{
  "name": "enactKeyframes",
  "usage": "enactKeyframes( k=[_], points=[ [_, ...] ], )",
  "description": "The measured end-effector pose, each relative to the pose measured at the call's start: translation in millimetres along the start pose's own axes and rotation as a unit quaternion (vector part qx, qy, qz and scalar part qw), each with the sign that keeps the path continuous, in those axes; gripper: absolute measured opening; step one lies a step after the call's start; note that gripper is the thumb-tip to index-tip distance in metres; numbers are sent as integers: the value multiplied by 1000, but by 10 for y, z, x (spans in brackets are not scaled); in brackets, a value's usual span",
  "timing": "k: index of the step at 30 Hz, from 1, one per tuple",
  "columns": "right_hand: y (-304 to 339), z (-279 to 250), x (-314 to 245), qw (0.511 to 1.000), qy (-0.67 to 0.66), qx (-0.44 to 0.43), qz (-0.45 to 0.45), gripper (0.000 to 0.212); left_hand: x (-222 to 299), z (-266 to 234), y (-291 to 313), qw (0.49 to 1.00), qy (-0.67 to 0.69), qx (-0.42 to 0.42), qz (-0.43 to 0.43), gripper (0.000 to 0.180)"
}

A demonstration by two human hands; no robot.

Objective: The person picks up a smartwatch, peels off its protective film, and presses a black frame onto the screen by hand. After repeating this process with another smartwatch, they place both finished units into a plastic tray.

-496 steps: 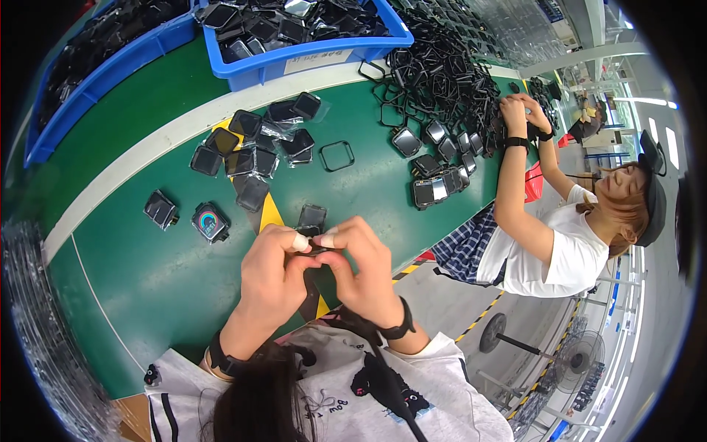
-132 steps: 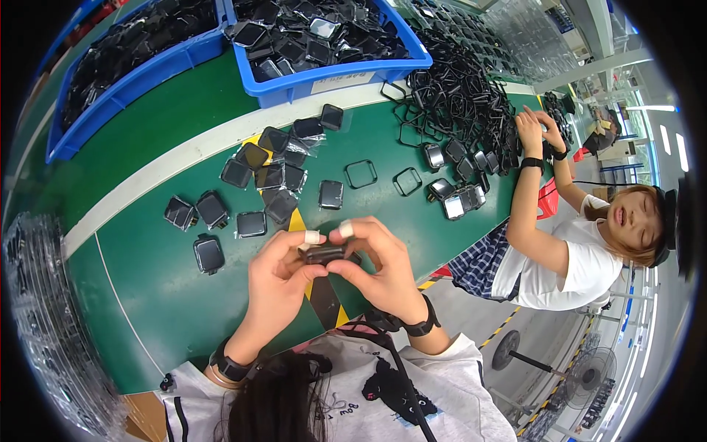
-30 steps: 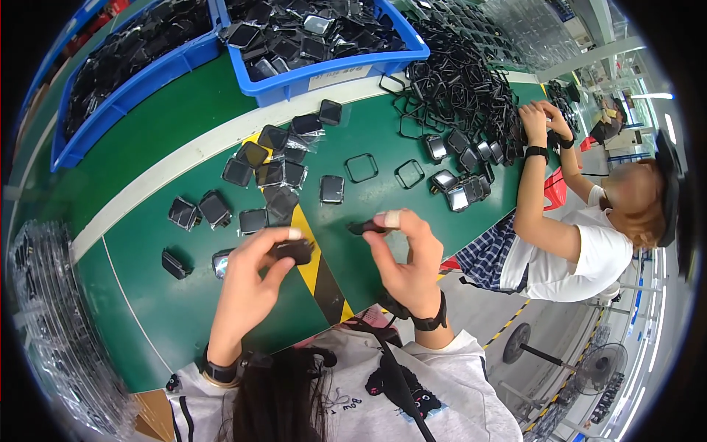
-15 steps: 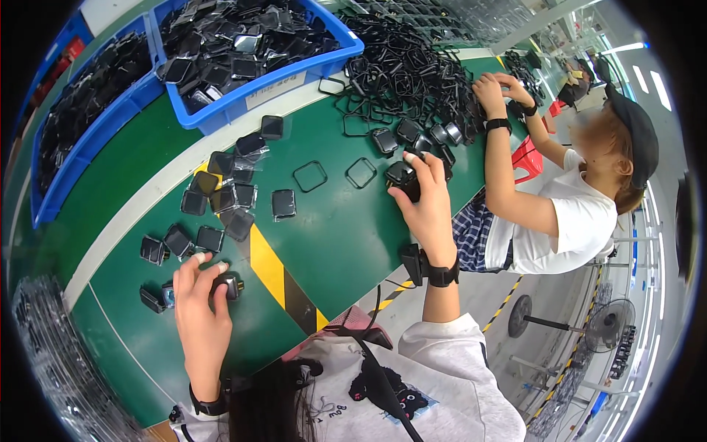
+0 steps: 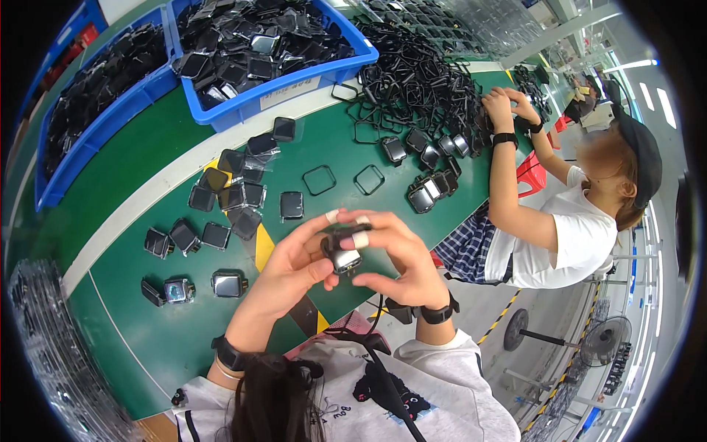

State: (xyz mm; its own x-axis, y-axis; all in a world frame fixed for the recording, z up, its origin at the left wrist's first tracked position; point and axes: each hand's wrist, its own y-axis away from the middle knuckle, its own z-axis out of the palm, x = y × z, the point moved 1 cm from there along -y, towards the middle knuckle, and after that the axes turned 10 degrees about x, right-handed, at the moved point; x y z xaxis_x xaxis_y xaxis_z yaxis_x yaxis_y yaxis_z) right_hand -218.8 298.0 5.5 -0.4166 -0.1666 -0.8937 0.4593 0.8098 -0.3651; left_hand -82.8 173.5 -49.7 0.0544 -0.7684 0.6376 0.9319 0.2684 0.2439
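Note:
Over the green table's near edge, both my hands meet around a square black smartwatch body [image 5: 345,259] with a shiny face. My left hand [image 5: 283,274] grips it from the left side, thumb against its lower corner. From the other side, fingers of my right hand [image 5: 403,256] press on its top, while the thumb stands away from it. Pale covers sit on some fingertips. Left of my hands rest more watch bodies, such as one with a silver edge [image 5: 229,284]. Two thin square black frames [image 5: 319,180] lie apart beyond my hands.
Two blue bins [image 5: 221,116] full of black square pieces stand at the far left. A heap of black frames [image 5: 420,81] covers the far middle, with a cluster of watch bodies [image 5: 433,190] in front. On the right a co-worker [image 5: 563,191] handles things at the heap.
My hands, apart before, have come together in the middle. My left hand left the watch bodies on the left, my right hand the cluster on the right; a watch body is now between them.

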Motion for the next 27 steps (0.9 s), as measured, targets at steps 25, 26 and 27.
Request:
enactKeyframes(
  k=[25, 26, 27],
  points=[
    [19, 186, -163, 950, 93, 104, -278, 13, 117, 51, 180, 974, -87, 93, 189, 47],
    [19, 183, -155, 950, 93, 104, -278, 13, 117, 50, 184, 974, -91, 94, 188, 47],
    [18, 179, -142, 950, 91, 105, -278, 15, 118, 48, 188, 973, -94, 94, 187, 47]
  ],
)
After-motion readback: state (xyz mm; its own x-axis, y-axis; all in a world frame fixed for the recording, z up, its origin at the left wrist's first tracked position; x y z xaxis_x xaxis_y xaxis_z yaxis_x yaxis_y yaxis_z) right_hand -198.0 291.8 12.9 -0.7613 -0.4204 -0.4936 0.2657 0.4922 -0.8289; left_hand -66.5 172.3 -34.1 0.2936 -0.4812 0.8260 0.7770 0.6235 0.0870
